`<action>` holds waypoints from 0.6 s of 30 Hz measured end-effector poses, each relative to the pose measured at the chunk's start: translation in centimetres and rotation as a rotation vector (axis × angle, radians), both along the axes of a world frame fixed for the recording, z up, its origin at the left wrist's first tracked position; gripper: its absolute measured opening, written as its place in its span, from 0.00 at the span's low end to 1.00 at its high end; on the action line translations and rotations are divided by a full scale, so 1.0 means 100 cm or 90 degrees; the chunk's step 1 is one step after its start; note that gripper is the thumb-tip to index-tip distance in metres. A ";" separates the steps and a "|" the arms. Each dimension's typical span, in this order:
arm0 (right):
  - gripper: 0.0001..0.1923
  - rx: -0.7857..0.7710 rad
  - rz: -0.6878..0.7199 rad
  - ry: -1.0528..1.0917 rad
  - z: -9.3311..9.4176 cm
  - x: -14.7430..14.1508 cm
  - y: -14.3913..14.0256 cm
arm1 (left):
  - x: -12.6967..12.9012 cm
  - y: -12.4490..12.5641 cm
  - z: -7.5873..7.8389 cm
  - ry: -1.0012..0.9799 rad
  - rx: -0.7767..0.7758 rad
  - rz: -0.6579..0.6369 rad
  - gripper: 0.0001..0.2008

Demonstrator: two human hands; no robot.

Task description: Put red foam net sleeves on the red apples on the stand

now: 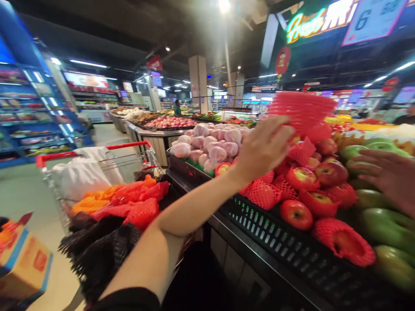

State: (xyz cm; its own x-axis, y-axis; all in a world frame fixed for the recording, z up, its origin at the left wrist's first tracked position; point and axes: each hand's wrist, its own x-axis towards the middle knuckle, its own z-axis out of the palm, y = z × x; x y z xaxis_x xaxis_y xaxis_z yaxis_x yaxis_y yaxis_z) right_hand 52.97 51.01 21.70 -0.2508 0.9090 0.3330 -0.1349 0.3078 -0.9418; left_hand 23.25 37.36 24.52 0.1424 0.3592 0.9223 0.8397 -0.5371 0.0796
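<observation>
Left hand (264,144) reaches out over the fruit display, fingers spread flat against a red stack of foam nets (301,113); touching its near side, not closed around it, palm hides the contact so a real grasp cannot be told. Stack sits above the red apples (330,172), upright, slightly blurred. Right hand (389,179) enters from the right edge, fingers loosely extended, open, holding nothing, hovering over green apples (382,222). Some red apples wear red net sleeves, others bare. Black slotted crate rim (275,235) runs diagonally below the left forearm; fruit comes close to that front edge. Left of the display, a shopping cart (94,153) with red handle, packed with orange, red and black netting (129,203), stands just beside the crate corner. Open aisle floor beyond the cart to the left. Pale wrapped fruit (210,144) heaped behind the hand.
</observation>
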 end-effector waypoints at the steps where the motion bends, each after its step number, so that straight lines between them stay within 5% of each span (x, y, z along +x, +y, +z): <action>1: 0.36 -0.026 0.003 0.011 0.001 0.000 -0.003 | 0.033 0.019 0.001 0.018 0.005 -0.079 0.08; 4: 0.40 -0.021 0.021 0.108 0.003 -0.009 -0.008 | 0.111 0.073 -0.005 0.006 -0.091 -0.224 0.07; 6: 0.38 0.047 -0.005 0.152 0.003 -0.014 -0.008 | 0.139 0.099 -0.013 -0.051 -0.175 -0.305 0.12; 11: 0.31 -0.007 -0.034 0.137 -0.007 -0.012 -0.001 | 0.137 0.120 -0.034 -0.233 -0.261 -0.498 0.13; 15: 0.31 0.019 0.067 0.086 -0.013 -0.013 -0.005 | 0.124 0.123 -0.040 -0.458 -0.335 -0.384 0.07; 18: 0.36 0.031 0.081 0.079 -0.013 -0.016 -0.010 | 0.124 0.131 -0.043 -0.533 -0.428 -0.343 0.16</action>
State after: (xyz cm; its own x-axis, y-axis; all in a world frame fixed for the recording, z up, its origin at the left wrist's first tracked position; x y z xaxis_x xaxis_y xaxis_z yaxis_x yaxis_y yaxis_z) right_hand 51.37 50.03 20.35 -0.3169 0.8545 0.4116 -0.2903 0.3257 -0.8998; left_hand 35.68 50.45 20.17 -0.1319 0.8826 0.4513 0.0740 -0.4452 0.8924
